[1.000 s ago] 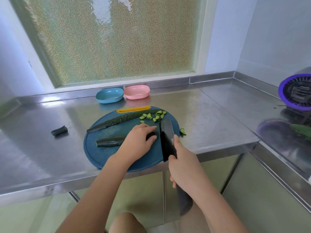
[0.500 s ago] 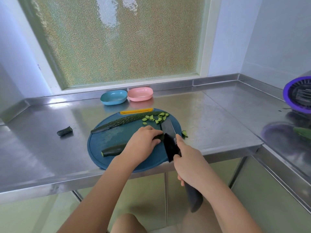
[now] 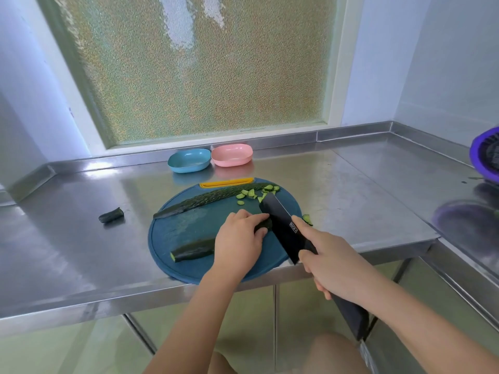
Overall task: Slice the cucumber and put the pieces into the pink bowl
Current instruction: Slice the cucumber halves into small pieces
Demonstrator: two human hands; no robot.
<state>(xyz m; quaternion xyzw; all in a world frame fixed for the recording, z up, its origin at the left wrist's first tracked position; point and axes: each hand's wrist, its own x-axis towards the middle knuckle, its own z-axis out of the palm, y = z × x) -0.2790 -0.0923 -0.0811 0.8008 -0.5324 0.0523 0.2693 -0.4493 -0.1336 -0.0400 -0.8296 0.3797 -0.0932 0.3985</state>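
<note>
I see the right hand (image 3: pixel 334 263) with fingers wrapped round the black knife (image 3: pixel 283 228), blade aimed at 11 o'clock. The left hand (image 3: pixel 240 241) curls its fingers over the cucumber half (image 3: pixel 193 252) on the blue board (image 3: pixel 167 238), long axis 8 to 2 o'clock. Beyond lie slices (image 3: pixel 251 194). At 12 o'clock the pink bowl (image 3: pixel 232 155) sits on the table (image 3: pixel 81 252).

- A stainless-steel counter (image 3: pixel 351 190) fills the middle of the frame and turns a corner at the right.
- A round blue cutting board (image 3: pixel 189 228) lies at centre, overhanging the counter's front edge.
- A blue bowl (image 3: pixel 189 160) and the pink bowl (image 3: pixel 231 155) sit side by side at the back, above the board.
- A dark cucumber stub (image 3: pixel 111 215) lies left of the board.
- A few cucumber pieces (image 3: pixel 307 220) lie just off the board's right rim.
- A purple object (image 3: pixel 486 155) stands at the right edge.
</note>
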